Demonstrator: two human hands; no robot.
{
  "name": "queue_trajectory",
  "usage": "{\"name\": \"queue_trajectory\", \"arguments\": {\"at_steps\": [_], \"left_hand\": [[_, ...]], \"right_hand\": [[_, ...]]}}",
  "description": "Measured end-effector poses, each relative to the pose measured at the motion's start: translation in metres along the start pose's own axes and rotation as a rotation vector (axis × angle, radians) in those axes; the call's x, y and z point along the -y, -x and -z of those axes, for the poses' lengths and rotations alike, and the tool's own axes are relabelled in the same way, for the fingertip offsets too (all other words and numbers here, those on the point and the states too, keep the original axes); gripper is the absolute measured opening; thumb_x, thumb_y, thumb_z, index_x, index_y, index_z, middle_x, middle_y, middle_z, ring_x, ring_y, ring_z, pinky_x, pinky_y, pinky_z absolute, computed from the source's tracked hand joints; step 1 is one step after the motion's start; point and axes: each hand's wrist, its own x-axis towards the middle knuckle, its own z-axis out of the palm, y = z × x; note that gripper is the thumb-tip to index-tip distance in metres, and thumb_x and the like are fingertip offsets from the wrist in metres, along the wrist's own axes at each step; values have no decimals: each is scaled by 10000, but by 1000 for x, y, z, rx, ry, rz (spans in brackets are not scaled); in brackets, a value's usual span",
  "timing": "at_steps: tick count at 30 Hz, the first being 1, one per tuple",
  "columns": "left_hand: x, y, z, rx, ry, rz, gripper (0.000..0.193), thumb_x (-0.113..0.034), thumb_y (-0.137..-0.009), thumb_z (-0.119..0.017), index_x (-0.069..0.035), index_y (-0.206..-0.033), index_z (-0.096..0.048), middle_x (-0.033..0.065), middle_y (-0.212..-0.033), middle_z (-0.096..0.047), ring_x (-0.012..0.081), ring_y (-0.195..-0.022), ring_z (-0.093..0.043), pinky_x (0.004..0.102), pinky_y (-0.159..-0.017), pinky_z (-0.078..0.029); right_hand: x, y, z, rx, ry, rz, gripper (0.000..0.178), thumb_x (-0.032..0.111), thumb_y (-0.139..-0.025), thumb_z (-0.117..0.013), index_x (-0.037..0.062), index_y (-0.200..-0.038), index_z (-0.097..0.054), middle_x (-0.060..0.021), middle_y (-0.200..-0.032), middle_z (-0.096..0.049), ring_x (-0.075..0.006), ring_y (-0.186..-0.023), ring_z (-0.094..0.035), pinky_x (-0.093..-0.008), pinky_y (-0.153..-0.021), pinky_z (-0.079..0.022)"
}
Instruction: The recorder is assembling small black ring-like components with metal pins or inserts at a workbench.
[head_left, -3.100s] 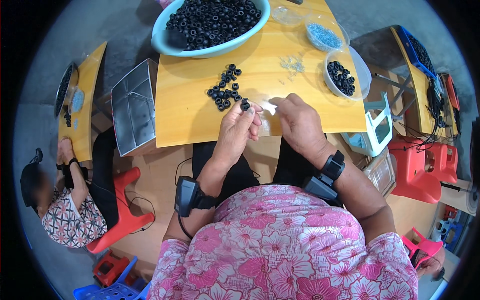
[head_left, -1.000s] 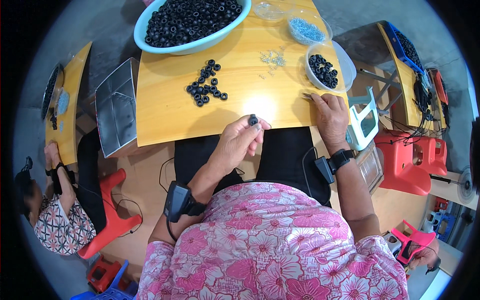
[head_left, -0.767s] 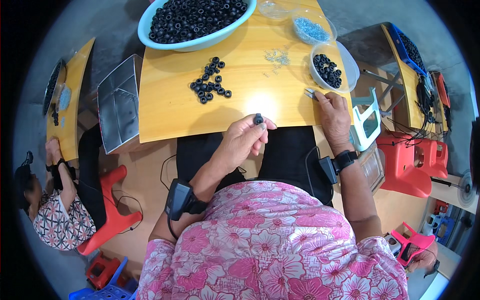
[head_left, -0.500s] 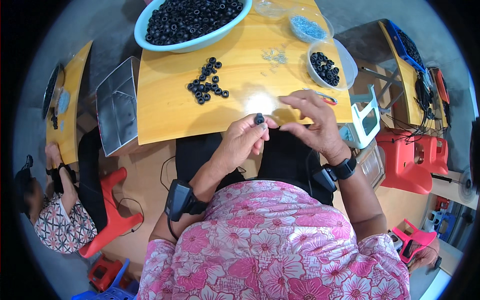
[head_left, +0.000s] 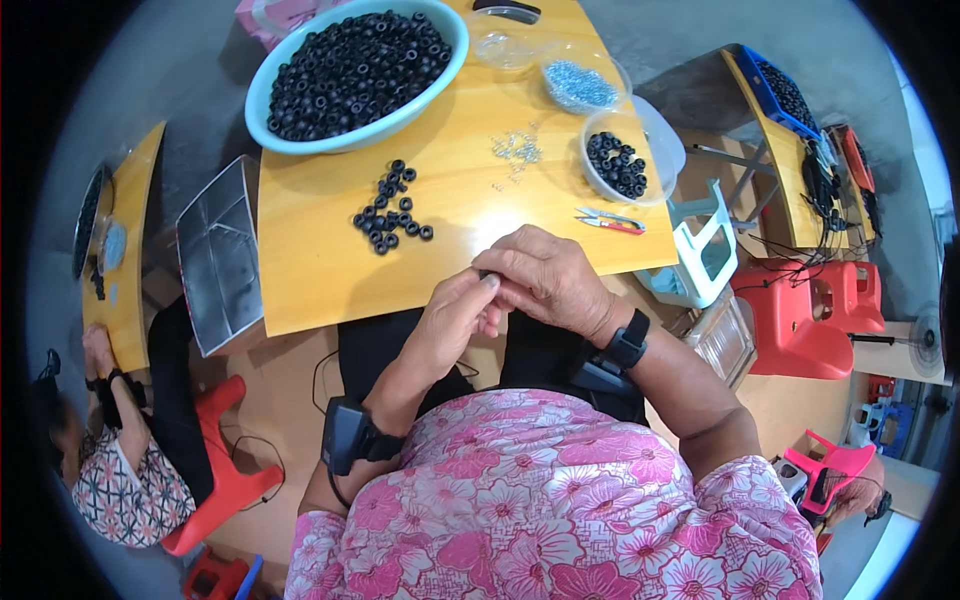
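Just past the table's near edge, my left hand (head_left: 445, 325) pinches a small black ring-shaped part (head_left: 486, 274) between thumb and fingers, and only a sliver of it shows. My right hand (head_left: 550, 280) is closed against the left fingertips at that part; whatever its fingers grip is hidden. On the wooden table (head_left: 330, 290), a loose group of black rings (head_left: 380, 222) lies beyond my left hand. Small shiny silver pieces (head_left: 517, 148) are scattered farther back. Thread snips with red handles (head_left: 612, 221) lie to the right of my hands.
A light-blue basin (head_left: 258, 105) heaped with black rings stands back left. Along the right are a clear tub (head_left: 598, 190) of black rings and another tub (head_left: 620, 85) of silvery-blue pieces. A pale green stool (head_left: 690, 285) stands beside the table; a co-worker (head_left: 130, 480) sits far left.
My right hand has moved left and closed in on the part in my left hand; its fingers were apart before. The view has shifted, so the table appears lower and farther left.
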Motion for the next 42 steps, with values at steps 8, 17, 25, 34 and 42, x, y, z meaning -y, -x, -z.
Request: {"name": "queue_trajectory", "arguments": {"at_steps": [8, 17, 25, 34, 42], "left_hand": [[-12, -1, 2, 112, -162, -120, 360, -316, -988, -432, -36, -1172, -563, -49, -813, -519, 39, -690, -456, 189, -643, -380], [-7, 8, 25, -95, -408, -366, 183, -79, -906, -540, -39, -1059, -632, -64, -738, -474, 30, -653, -427, 183, -602, -359], [-3, 12, 58, -453, -787, -627, 72, 29, -780, -630, -12, -839, -635, 42, -750, -556, 108, -650, -531, 240, -605, -448], [-5, 11, 61, -442, -690, -586, 68, 34, -779, -629, -10, -830, -621, 44, -757, -548, 105, -657, -524, 221, -601, -439], [-3, 8, 63, -446, -666, -531, 74, 34, -804, -615, -5, -867, -613, 15, -774, -540, 78, -675, -501, 209, -631, -436]], "right_hand": [[-17, 2, 30, -147, 218, -106, 346, 132, -698, -750, 72, -1008, -611, -75, -796, -609, -251, -730, -617, -340, -638, -506], [-63, 6, 92, -229, 676, -713, 199, 255, -800, -692, 81, -891, -661, -127, -814, -634, -304, -731, -626, -382, -641, -488], [-31, -31, 7, -23, -35, -421, 175, 118, -775, -689, 58, -937, -662, -124, -824, -613, -283, -700, -614, -361, -637, -497], [-15, -54, -65, 176, 112, -392, 230, 200, -747, -690, 67, -925, -632, -126, -827, -589, -322, -713, -616, -404, -630, -503], [-19, -48, -68, 168, 136, -302, 192, 169, -770, -665, 67, -917, -596, -114, -831, -576, -309, -719, -610, -398, -625, -498]]}}
